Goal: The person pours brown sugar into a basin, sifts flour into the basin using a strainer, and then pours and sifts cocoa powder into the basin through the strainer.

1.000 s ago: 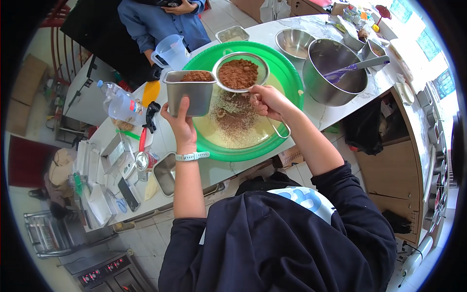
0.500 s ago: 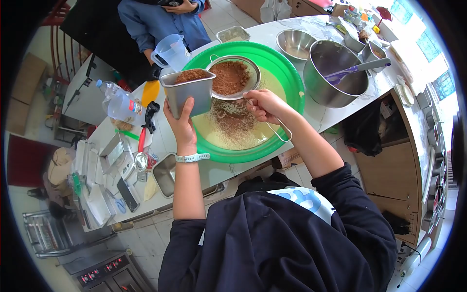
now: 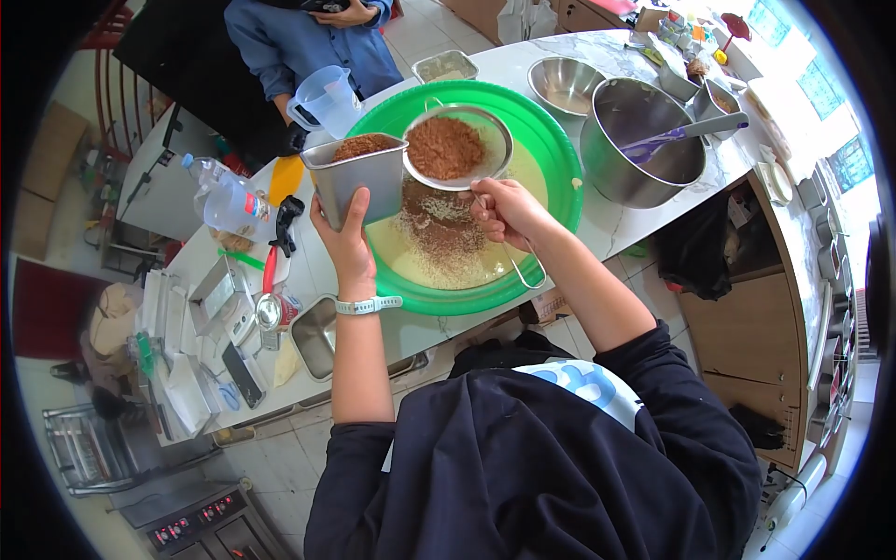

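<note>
While the sieve (image 3: 500,140) is held above the green basin (image 3: 566,191), a heap of brown powder (image 3: 446,147) is carried in its mesh. Compared with half a second ago, the sieve has been shifted slightly to the right, after a swing to the left in the frame before that, and the powder has been gathered into a more compact mound. From this, a side-to-side shaking can be judged, by which powder is worked through the mesh; below, the pale mixture (image 3: 397,252) is covered in part by a brown dusting.

By the right hand (image 3: 507,213), a closed grip is kept on the sieve's wire handle, whose looped end is left jutting out below the fingers. By the left hand (image 3: 351,241), the metal container (image 3: 385,182) is clasped, with the thumb laid along its near side. It has been drawn a little leftward, and powder is seen near its mouth, so plenty seems yet unsifted. Its corner is lapped over the sieve's rim in this view; whether they touch cannot be told.

Farther out on the table (image 3: 607,224), a spatula (image 3: 695,128) is rested in a steel pot (image 3: 616,168), and a clear jug (image 3: 329,101) is placed beyond the container, near a person in a blue shirt (image 3: 317,47).
</note>
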Demonstrator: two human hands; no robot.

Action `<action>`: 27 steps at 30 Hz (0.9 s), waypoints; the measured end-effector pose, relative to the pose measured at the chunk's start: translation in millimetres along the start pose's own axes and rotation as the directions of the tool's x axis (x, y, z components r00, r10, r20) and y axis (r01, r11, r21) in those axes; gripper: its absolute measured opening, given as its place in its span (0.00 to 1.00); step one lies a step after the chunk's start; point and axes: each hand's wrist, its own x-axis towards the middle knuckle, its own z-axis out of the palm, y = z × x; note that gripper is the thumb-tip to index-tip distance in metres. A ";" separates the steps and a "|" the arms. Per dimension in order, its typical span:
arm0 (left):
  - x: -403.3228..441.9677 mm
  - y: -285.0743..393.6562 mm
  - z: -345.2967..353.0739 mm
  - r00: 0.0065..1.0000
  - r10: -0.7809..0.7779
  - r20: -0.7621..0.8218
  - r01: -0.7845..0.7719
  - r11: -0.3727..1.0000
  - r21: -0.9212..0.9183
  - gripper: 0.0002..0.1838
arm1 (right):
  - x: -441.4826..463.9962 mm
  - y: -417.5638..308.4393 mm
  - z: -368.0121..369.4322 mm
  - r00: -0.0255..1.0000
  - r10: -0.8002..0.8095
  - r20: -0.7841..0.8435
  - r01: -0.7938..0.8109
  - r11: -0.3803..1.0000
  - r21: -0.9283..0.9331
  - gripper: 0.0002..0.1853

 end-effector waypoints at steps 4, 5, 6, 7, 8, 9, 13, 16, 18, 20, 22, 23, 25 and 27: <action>0.0 4.3 3.1 1.000 0.021 0.007 -0.021 0.999 -0.044 0.45 | 1.8 1.1 -1.7 0.999 -0.041 0.013 0.041 0.998 -0.036 0.12; -0.6 3.4 2.0 1.000 0.021 0.006 -0.021 0.999 -0.029 0.44 | 2.6 3.8 -0.4 0.998 -0.058 -0.023 0.057 0.998 -0.018 0.12; -0.5 2.4 1.6 1.000 0.022 0.006 -0.022 1.000 -0.015 0.44 | 1.5 3.6 -0.8 0.999 -0.034 0.010 0.035 0.998 -0.055 0.12; 0.0 2.0 1.9 1.000 0.024 0.007 -0.024 1.000 -0.001 0.43 | -0.1 1.8 -1.6 0.999 -0.012 0.043 0.016 0.995 -0.094 0.12; -0.3 1.9 2.2 1.000 0.025 0.002 -0.025 1.000 -0.017 0.43 | -0.9 0.1 -2.3 0.997 0.012 0.074 -0.002 0.991 -0.134 0.11; -1.9 4.3 4.6 1.000 0.028 -0.004 -0.028 0.999 -0.032 0.42 | 1.3 0.7 -3.0 0.998 -0.002 0.057 0.007 0.997 -0.080 0.11; -2.2 4.0 3.8 0.999 0.049 -0.002 -0.049 0.998 -0.037 0.42 | 3.9 1.1 1.3 0.999 -0.003 0.039 0.003 1.000 -0.007 0.12; -1.6 5.0 3.7 0.995 0.095 0.004 -0.095 0.993 -0.068 0.42 | 5.6 0.5 2.8 0.998 0.012 0.061 -0.012 1.000 0.004 0.13; -1.9 5.5 3.3 0.996 0.093 -0.015 -0.094 0.992 -0.080 0.41 | 9.4 3.1 1.2 0.998 -0.006 0.066 0.006 1.000 -0.014 0.14; -2.4 5.5 3.2 0.995 0.096 -0.021 -0.098 0.992 -0.082 0.41 | 12.3 5.0 -1.4 0.997 -0.048 0.062 0.053 0.996 -0.076 0.14; -1.4 5.3 3.6 0.994 0.111 -0.014 -0.112 0.991 -0.078 0.41 | 3.6 3.9 6.9 0.998 -0.014 0.057 0.020 0.994 -0.111 0.14; -1.2 5.0 3.2 0.994 0.112 -0.018 -0.113 0.990 -0.084 0.41 | 0.6 4.2 10.2 0.999 0.005 0.054 0.002 0.992 -0.127 0.14; -1.3 4.8 1.9 0.993 0.115 -0.030 -0.118 0.988 -0.095 0.41 | 8.0 6.1 3.2 0.997 -0.049 0.052 0.049 0.999 -0.004 0.15; -2.4 4.8 2.6 0.993 0.116 -0.029 -0.118 0.989 -0.086 0.41 | 6.8 5.9 2.1 0.994 -0.085 0.068 0.084 0.996 0.017 0.15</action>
